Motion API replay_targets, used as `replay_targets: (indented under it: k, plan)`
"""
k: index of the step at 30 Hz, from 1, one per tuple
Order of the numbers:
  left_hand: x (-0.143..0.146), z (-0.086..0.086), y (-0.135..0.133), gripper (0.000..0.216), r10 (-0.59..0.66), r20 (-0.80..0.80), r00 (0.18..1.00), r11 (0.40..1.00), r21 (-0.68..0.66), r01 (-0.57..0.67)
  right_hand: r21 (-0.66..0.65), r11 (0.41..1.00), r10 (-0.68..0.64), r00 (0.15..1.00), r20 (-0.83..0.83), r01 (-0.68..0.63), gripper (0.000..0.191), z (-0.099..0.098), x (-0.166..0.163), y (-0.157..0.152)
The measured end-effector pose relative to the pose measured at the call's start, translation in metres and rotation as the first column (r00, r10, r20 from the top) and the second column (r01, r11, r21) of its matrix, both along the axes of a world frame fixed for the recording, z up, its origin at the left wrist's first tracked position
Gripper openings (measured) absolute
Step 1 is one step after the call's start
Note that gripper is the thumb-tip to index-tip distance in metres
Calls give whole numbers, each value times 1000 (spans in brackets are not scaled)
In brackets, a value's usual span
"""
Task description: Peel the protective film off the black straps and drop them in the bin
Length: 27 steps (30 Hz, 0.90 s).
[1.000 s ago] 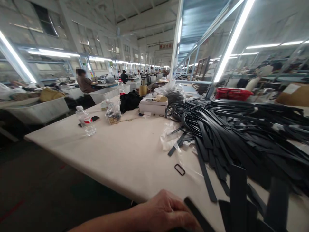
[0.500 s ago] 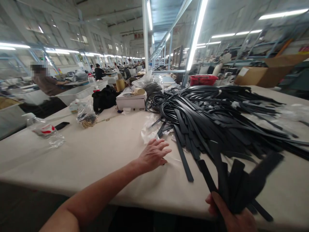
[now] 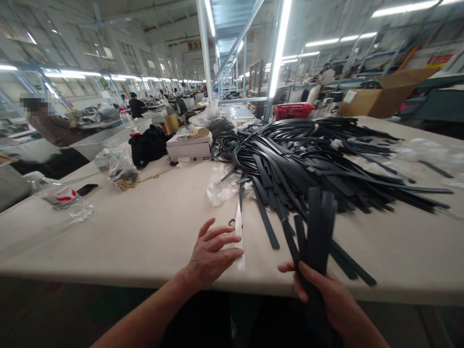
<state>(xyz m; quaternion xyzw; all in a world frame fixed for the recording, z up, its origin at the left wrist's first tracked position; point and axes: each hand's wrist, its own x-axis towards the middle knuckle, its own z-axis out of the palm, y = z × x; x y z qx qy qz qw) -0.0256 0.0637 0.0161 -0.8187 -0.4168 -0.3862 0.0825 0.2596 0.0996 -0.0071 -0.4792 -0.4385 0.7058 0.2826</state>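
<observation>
My right hand (image 3: 322, 285) is closed round a bundle of flat black straps (image 3: 321, 227), their blunt ends pointing up and slightly blurred. My left hand (image 3: 212, 253) is over the table with its fingers spread. Its fingertips reach a narrow white strip (image 3: 238, 224); whether they touch it I cannot tell. Beside that strip shows a small dark ring-like piece (image 3: 232, 223). Beyond both hands lies a large heap of black straps (image 3: 290, 169), looped at the left, with loose ends fanning to the right and toward me.
A crumpled clear plastic bag (image 3: 221, 186) lies left of the heap. Farther left are a white box (image 3: 189, 149), a black cloth item (image 3: 148, 145), a bag of brass-coloured pieces (image 3: 125, 176), a phone (image 3: 87, 189) and a plastic bottle (image 3: 63, 195). A red basket (image 3: 293, 111) stands behind.
My left hand has drawn back toward me and left, and the white strip now shows beside it. My right hand has moved left and up; its fanned straps now stand closer together. The view has shifted.
</observation>
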Motion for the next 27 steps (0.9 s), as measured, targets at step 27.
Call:
replay_targets:
  k: [27]
  plan:
    - [59, -25, -49, 37, 682, 703, 204, 245, -482, 841, 290, 938, 161, 979, 125, -191, 27, 9, -61, -15]
